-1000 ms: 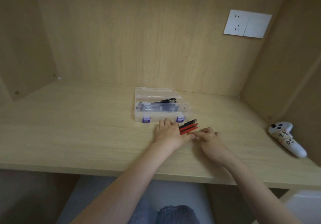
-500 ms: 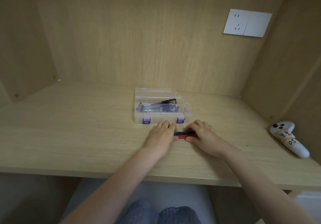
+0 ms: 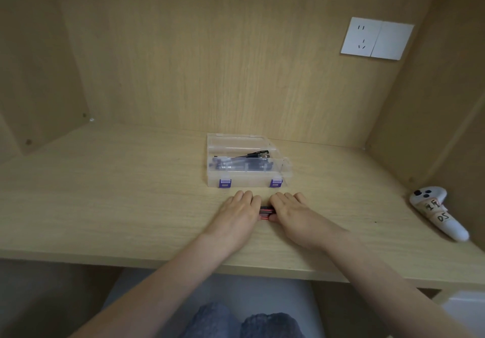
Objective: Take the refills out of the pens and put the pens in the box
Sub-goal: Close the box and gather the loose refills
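Refills [image 3: 265,213], thin red & black rods in 1 bundle, lie on wood desk [image 3: 105,193] btwn left hand [image 3: 236,217] & right hand [image 3: 296,214]. Both palms down, fingers near straight over the ends; can't tell if they grip. Just beyond fingertips: clear plastic box [image 3: 246,179], dark pens [image 3: 256,154] inside, blurry.

Left hand [image 3: 236,215], right hand [image 3: 296,214] holding refills [image 3: 265,212], box [image 3: 246,180] behind

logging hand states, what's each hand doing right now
Left hand: over one end of the refills; grip cannot be told.
Right hand: pinches the refills' other end between thumb and fingers.
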Available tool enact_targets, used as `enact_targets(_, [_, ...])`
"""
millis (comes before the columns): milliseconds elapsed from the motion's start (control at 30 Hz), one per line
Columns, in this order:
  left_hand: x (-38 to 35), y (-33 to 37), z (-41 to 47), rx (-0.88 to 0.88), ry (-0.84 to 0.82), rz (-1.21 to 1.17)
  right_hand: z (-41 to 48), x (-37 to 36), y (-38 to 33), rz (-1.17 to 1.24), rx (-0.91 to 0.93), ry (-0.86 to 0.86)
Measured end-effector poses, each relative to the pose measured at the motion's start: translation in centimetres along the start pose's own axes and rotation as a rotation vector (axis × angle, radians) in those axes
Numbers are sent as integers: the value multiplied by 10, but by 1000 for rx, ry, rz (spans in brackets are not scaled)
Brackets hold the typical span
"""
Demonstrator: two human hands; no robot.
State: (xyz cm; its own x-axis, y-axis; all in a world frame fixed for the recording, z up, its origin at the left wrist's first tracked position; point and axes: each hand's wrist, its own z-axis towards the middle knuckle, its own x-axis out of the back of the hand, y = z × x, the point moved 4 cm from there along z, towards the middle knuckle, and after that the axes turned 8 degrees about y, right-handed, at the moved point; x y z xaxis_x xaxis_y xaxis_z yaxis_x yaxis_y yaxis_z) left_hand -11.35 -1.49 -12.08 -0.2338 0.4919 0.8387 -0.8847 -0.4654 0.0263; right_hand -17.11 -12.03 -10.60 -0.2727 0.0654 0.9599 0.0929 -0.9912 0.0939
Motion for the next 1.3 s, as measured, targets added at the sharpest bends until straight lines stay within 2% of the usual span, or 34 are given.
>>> enact_targets(133, [5,-3,-5,-17,16,35,0,-3,-5,53,10,5])
enact_targets(367, [5,-16,-8,-34,-13,66,14,-1,-20,-15,49,-11])
enact_targets(500, [20,-34,13,-61,16,57,33,12,-14,127,-9,-17])
enact_targets(633, [47,-55,59,-12,60,88,72,41,6,182,-90,101])
enact_targets(700, [51,-65,77,34,39,52,92,50,18,193,-139,110])
enact_targets(833, [34,-80,90,145,-47,-61,115,39,35,279,-189,21])
enact_targets(933, [9,-90,86,265,-150,-243,115,15,45,331,-214,-80])
enact_targets(1000, [-1,-96,81,329,-158,-368,111,7,50,394,-244,-84])
enact_targets(1167, [1,-101,74,393,17,-630,94,10,56,590,-331,47])
enact_targets(1233, [9,-101,69,393,98,-647,83,11,57,600,-330,69])
enact_targets(1300, [13,-99,59,391,95,-626,72,8,55,617,-317,69])
